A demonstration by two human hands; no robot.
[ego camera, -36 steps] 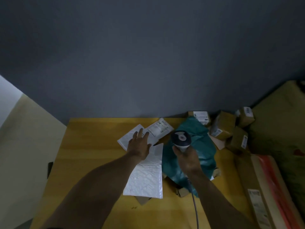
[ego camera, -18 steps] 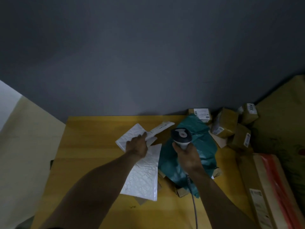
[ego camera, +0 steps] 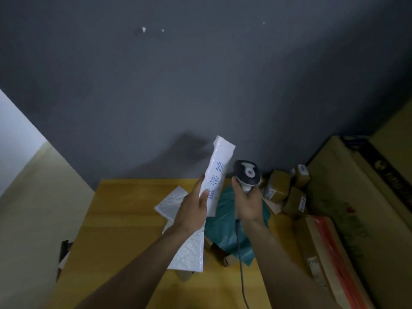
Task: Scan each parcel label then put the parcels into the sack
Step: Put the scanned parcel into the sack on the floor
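Note:
My left hand (ego camera: 193, 208) grips a white flat parcel (ego camera: 217, 172) with blue print, held upright above the wooden table (ego camera: 124, 210). Close to its right, my right hand (ego camera: 247, 204) holds a dark corded barcode scanner (ego camera: 247, 172), its head level with the parcel's middle. Two white bubble mailers (ego camera: 189, 250) lie on the table under my left forearm. A teal plastic parcel (ego camera: 225, 221) sits under my hands, on top of small cardboard boxes.
Several small brown boxes (ego camera: 287, 188) with labels are stacked at the table's back right corner. A long carton with orange tape (ego camera: 323, 253) lies along the right edge. Large cardboard boxes (ego camera: 367, 186) stand further right. A grey wall is behind the table.
My left hand has picked the white parcel up off the table and raised it upright. My right hand has lifted the scanner up beside it.

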